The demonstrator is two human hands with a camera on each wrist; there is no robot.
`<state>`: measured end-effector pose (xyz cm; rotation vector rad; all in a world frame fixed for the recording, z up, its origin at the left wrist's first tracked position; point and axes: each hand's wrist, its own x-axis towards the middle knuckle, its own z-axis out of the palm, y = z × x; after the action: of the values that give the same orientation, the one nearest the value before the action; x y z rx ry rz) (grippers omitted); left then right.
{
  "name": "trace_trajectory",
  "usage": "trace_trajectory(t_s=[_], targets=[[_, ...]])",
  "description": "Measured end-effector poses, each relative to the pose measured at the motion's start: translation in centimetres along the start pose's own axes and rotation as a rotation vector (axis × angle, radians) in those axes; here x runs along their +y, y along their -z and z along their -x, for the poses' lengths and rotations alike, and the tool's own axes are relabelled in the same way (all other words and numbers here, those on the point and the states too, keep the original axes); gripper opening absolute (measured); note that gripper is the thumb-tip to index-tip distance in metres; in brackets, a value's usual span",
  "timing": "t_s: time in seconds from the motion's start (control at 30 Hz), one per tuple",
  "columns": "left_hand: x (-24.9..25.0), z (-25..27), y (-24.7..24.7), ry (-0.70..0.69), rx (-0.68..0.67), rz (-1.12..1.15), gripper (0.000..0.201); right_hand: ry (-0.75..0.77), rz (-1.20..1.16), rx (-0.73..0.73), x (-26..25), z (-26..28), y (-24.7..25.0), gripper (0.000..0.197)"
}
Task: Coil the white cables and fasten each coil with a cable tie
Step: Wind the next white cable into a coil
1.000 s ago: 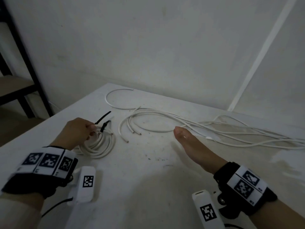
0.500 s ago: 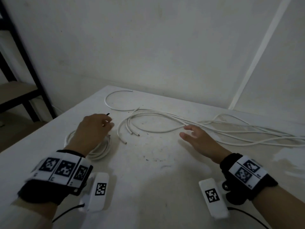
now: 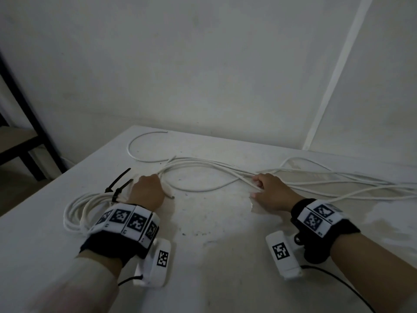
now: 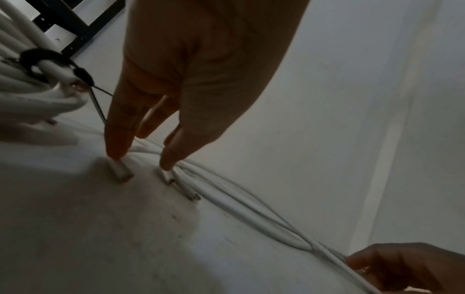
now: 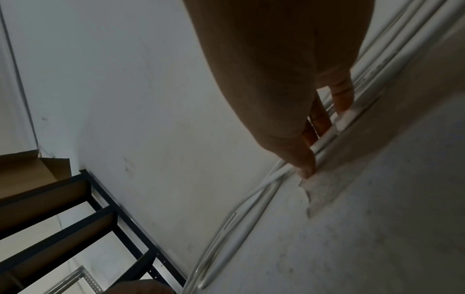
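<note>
On the white worktop (image 3: 203,256), both hands have moved off the finished bundle and onto the loose cables. A second ago the left hand (image 3: 147,190) was at the coiled white cable bundle (image 3: 76,213) with its two black plastic cable ties (image 3: 117,188); that coil now lies untouched beside the left wrist, the tie tails sticking up and away. The left hand has shifted rightward to the cut ends of the loose white cables (image 3: 203,168). The left wrist view shows its fingertips (image 4: 118,151) pressing straight down on those ends, one finger on a single end, another on a pair just beside it; the fingers look fairly straight, pinning the ends to the surface and not wrapped around them.

The right hand (image 3: 273,193), which was flat and apart from the strands before, has come forward onto them where several run together toward the right edge. Its fingers (image 5: 342,93) curl over the strands, apparently gathering them, though whether the thumb closes underneath is hidden.

My reading: the first coil is done and tied, and the next one is just starting, with the ends anchored on the left and slack about to be drawn in from the right. A separate thin curved white cable (image 3: 140,150) near the far edge waits untouched.
</note>
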<state>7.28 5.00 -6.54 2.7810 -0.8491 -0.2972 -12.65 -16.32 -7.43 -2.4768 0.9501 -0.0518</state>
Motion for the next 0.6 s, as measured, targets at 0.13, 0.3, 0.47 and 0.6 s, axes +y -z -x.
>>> trace_trajectory(t_s=[0.13,0.3,0.47,0.6], targets=[[0.8,-0.4,0.1,0.097,-0.006,-0.045,0.028,0.028,0.07,-0.011,-0.2,-0.2,-0.1,0.02],[0.9,-0.3,0.0,0.119,-0.003,-0.103,0.026,0.171,-0.174,0.267,-0.7,1.3,1.7,0.018],[0.5,-0.7,0.1,0.084,0.016,-0.084,0.027,0.294,-0.322,0.395,-0.5,3.6,4.1,0.017],[1.0,-0.3,-0.1,0.004,0.016,0.043,0.009,0.302,-0.32,0.448,0.1,4.8,5.4,0.02]])
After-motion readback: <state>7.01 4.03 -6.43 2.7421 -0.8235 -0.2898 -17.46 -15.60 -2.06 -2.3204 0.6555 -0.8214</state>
